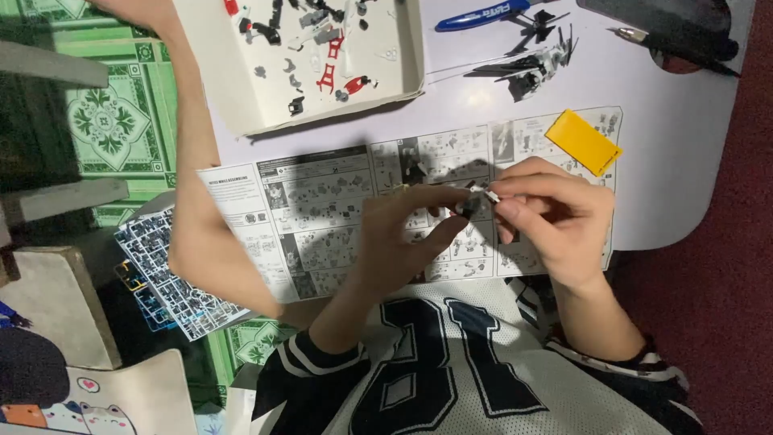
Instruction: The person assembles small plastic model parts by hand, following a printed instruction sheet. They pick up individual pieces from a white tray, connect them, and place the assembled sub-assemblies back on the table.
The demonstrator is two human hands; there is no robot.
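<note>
Both hands, the left hand (411, 234) and the right hand (547, 217), had their grip pinched together on a small model part (477, 198), held above the instruction sheet (322, 217) near the front edge of the surface (668, 145).

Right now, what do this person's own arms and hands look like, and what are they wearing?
Both hands, left hand and right hand, are bare: no gloves, rings or watch visible. The forearms are bare too. Short sleeves end above the elbows, dark with white stripes at the cuff, on a white mesh jersey bearing large dark numerals.
</note>
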